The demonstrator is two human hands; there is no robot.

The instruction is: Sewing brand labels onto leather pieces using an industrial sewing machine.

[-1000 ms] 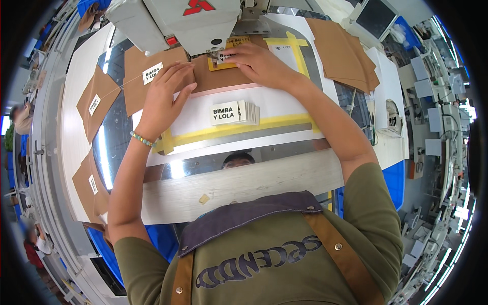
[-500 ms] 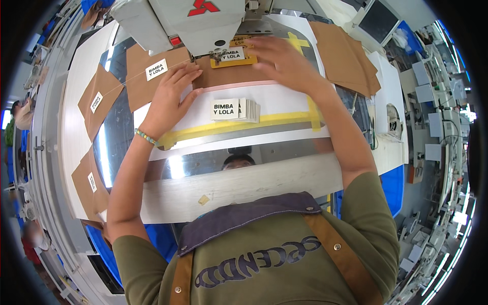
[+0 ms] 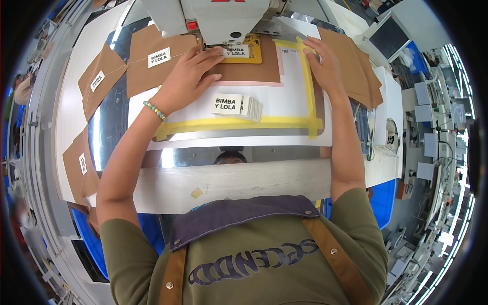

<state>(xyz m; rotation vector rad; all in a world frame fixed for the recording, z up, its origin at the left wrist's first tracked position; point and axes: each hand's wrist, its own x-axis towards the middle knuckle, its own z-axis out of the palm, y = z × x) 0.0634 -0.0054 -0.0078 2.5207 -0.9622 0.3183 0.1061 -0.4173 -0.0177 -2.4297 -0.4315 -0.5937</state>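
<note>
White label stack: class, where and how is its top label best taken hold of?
The top label is likely best pinched at its left edge, coming from the person's left: that edge of the flat rectangle is uncovered, whereas its right edge overlaps the other labels, fanned rightward.

brown panels (image 3: 353, 68) on pale table (image 3: 254, 181)
</note>
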